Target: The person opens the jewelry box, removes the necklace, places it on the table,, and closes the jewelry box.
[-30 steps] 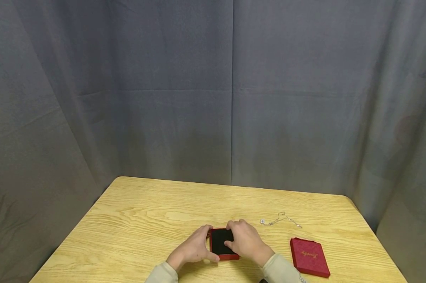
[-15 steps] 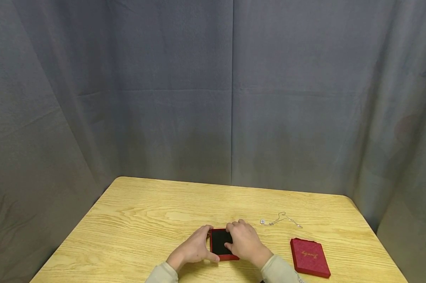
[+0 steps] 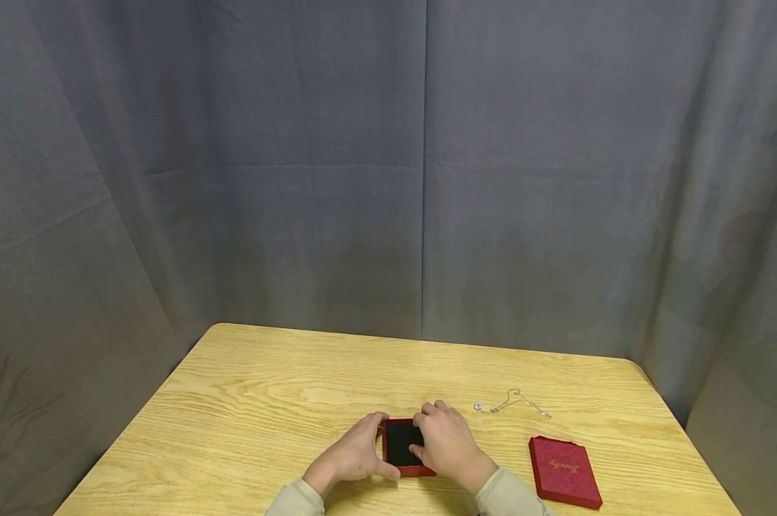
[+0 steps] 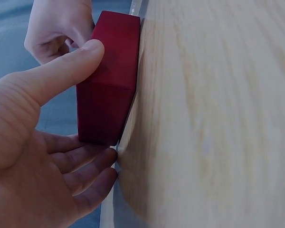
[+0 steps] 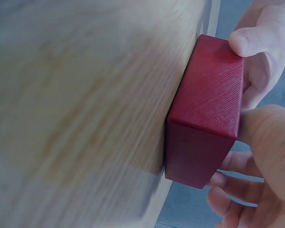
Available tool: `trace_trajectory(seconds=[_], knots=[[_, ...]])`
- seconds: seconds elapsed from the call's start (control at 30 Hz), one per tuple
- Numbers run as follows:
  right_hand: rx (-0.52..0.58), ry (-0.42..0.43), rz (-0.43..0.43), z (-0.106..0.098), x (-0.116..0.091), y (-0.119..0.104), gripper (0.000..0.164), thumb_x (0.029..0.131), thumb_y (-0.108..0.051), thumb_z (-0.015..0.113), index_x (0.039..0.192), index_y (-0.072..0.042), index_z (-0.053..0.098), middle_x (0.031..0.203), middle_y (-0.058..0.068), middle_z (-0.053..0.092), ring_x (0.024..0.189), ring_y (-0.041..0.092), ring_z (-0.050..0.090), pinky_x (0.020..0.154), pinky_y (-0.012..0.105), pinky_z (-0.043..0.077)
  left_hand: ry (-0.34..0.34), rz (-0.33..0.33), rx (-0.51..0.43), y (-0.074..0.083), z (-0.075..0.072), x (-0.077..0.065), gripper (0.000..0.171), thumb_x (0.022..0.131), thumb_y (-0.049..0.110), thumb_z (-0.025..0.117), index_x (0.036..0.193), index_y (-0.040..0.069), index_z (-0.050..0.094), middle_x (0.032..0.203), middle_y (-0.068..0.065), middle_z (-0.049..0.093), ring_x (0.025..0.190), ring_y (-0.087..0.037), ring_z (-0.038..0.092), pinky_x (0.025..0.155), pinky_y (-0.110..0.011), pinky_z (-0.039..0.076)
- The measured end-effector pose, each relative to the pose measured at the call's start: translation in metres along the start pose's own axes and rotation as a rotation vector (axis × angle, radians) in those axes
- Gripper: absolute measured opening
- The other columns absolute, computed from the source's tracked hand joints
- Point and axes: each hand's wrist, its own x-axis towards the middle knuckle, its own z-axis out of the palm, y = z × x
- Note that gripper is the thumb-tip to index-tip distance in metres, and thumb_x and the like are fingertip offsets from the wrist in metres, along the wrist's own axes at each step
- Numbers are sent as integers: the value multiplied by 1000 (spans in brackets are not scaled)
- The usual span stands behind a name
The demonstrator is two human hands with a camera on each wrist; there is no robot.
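Observation:
A small red jewelry box base [image 3: 418,471] sits on the table, its inside filled by a black padded insert [image 3: 400,446]. My left hand [image 3: 355,450] grips the base from the left, thumb on the near wall and fingers along the left side. In the left wrist view the thumb lies flat on the red wall [image 4: 115,57]. From the right, my right hand [image 3: 451,443] holds the box with its thumb bent over onto the black insert and its fingers at the far right corner. The right wrist view shows the plain red side [image 5: 204,90]; the thumb tip is hidden behind it.
A red lid [image 3: 564,469] with gold lettering lies to the right of the hands. Beyond it a silver necklace [image 3: 515,394] is spread out, its pendant [image 3: 478,406] at the left end. Grey curtains [image 3: 324,215] surround the wooden table [image 3: 266,380].

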Motion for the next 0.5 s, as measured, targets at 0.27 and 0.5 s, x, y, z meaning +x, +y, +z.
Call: trace_trajectory(seconds=[0.27, 0.5], knots=[[38, 25, -7, 0, -2, 0, 31, 71, -34, 82, 89, -10, 71, 81, -2, 55, 75, 15, 52, 66, 31, 49, 0, -6, 0, -1, 0, 1, 90, 68, 29, 87, 136, -4, 38, 126, -12, 49, 115, -31, 49, 93, -48, 42], [104, -22, -16, -1, -2, 3, 27, 74, -30, 80, 90, -10, 73, 81, -1, 61, 73, 15, 54, 66, 31, 51, -8, -3, -9, -2, -1, 0, 92, 68, 31, 86, 137, -4, 37, 128, -12, 48, 115, -31, 48, 93, -49, 41]])
